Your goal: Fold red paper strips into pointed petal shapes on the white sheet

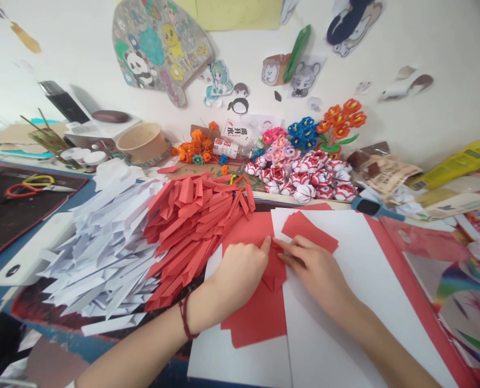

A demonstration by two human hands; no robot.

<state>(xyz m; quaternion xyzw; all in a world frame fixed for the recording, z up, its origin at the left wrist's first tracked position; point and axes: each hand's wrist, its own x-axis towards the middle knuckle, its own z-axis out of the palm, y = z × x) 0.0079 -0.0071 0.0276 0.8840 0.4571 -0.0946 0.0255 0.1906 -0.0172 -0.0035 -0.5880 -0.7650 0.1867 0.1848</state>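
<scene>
My left hand [244, 269], a dark red cord at its wrist, is curled with a fingertip pressed on a small folded red paper [274, 275]. From the right, my right hand [310, 261] pinches the upper right edge of that same piece. Beneath it lie larger red sheets [258, 323] on white sheets [345, 334]. Just above my right hand is a small stack of red paper [310, 231]. Left of my hands are a heap of folded red strips [187, 226] and a heap of folded white strips [106, 248].
Scissors [32, 186] lie on the dark mat at the left. Along the wall stand a round tub [143, 143], orange flowers [343, 121] and red-and-white paper flowers [304, 175]. A smartwatch [367, 206] sits behind the white sheets. Plastic packets [458, 291] lie at the right.
</scene>
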